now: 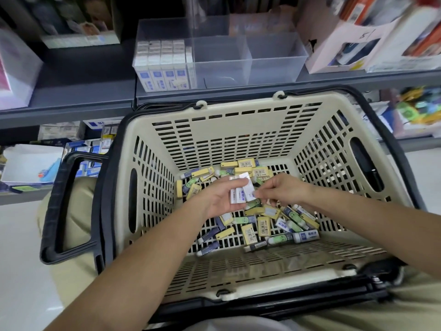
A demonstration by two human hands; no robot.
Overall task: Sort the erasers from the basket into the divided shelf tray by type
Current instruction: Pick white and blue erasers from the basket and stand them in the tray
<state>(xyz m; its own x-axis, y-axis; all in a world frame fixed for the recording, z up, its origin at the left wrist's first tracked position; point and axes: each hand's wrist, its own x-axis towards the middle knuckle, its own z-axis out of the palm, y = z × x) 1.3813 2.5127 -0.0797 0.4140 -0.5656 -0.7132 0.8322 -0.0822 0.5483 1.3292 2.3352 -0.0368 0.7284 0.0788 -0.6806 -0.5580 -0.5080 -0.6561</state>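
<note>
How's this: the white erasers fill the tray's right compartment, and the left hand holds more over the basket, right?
Not quite. The head view shows the white erasers filling the tray's left compartment, not the right; the left hand does hold more over the basket.

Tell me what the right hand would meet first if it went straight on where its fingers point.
The white erasers in the left hand; the right hand seems to pinch the nearest one.

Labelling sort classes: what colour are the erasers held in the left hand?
The erasers are white with blue print; head view.
</note>
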